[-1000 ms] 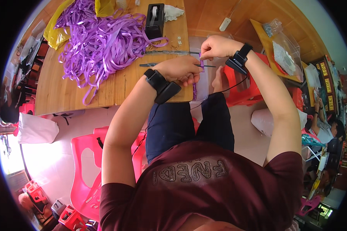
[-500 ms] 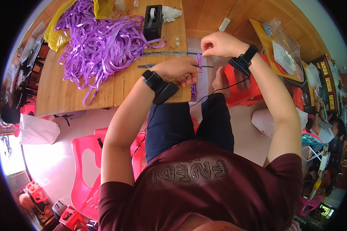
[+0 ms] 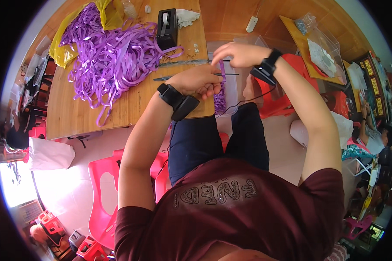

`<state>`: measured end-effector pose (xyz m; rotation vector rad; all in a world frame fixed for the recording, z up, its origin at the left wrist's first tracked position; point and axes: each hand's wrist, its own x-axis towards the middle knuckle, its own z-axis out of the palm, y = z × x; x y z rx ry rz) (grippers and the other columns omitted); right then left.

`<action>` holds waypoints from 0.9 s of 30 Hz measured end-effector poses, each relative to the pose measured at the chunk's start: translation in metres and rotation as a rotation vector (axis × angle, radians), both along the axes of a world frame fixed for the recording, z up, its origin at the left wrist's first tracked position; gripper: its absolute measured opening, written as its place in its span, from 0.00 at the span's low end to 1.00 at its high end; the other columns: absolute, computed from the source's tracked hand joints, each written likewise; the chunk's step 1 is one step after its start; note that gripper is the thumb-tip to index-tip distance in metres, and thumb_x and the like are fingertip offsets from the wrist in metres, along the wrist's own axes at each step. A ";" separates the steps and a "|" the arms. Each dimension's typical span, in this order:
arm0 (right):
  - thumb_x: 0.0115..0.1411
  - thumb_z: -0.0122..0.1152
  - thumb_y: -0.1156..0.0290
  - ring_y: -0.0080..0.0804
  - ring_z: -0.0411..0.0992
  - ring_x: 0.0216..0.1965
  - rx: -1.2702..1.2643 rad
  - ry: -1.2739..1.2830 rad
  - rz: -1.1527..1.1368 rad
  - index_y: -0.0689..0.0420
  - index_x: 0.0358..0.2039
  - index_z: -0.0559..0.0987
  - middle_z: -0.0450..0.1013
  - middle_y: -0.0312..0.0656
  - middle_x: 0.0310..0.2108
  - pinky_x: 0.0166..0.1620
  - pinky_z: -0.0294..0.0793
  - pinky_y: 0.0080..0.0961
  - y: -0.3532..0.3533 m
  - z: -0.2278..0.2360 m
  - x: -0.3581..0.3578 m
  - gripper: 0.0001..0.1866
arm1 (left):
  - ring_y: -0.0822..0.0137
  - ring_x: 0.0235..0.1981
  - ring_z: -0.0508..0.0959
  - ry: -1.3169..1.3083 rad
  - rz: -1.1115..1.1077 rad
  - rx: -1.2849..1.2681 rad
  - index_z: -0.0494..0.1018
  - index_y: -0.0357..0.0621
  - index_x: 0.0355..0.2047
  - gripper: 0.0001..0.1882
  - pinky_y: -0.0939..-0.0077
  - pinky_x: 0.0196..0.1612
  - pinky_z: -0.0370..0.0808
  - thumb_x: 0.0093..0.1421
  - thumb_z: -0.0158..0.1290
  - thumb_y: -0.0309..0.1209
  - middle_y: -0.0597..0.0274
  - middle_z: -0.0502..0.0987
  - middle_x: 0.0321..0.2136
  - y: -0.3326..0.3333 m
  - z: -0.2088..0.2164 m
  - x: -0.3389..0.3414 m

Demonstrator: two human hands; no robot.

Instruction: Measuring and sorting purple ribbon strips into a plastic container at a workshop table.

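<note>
Two thin dark rods (image 3: 231, 74) jut past the table's right edge, with a purple ribbon (image 3: 223, 71) running across them. My left hand (image 3: 195, 80) lies over the table edge with its fingers curled, closed on the ribbon beside the nearer rod; the exact grip is partly hidden. Just above the farther rod is my right hand (image 3: 243, 55), its index finger stretched out toward the left fingertips and its other fingers apart. Below the rods, more purple ribbon (image 3: 220, 102) lies in a clear plastic bin (image 3: 234, 89). Both wrists wear black strapped devices.
A big tangle of purple ribbon (image 3: 113, 65) covers the wooden table (image 3: 130, 108), partly in a yellow bag (image 3: 61, 48). Beyond it stand a black tape dispenser (image 3: 167, 32) and a crumpled white tissue (image 3: 188, 17). A red stool (image 3: 287, 93) is at the right.
My right hand has moved left, and its pinched fingers have opened out. The ribbon now hangs down past the rods toward the bin. My left hand has stayed nearly in place.
</note>
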<state>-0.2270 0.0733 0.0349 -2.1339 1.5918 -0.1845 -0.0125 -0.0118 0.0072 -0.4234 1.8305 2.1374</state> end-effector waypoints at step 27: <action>0.68 0.55 0.67 0.31 0.78 0.41 0.435 -1.788 -0.412 0.59 0.51 0.75 0.77 0.41 0.42 0.46 0.81 0.35 0.026 -0.132 0.022 0.14 | 0.77 0.15 0.72 -0.028 0.055 0.015 0.64 0.35 0.55 0.19 0.85 0.18 0.70 0.68 0.47 0.34 0.64 0.74 0.23 0.004 0.010 0.004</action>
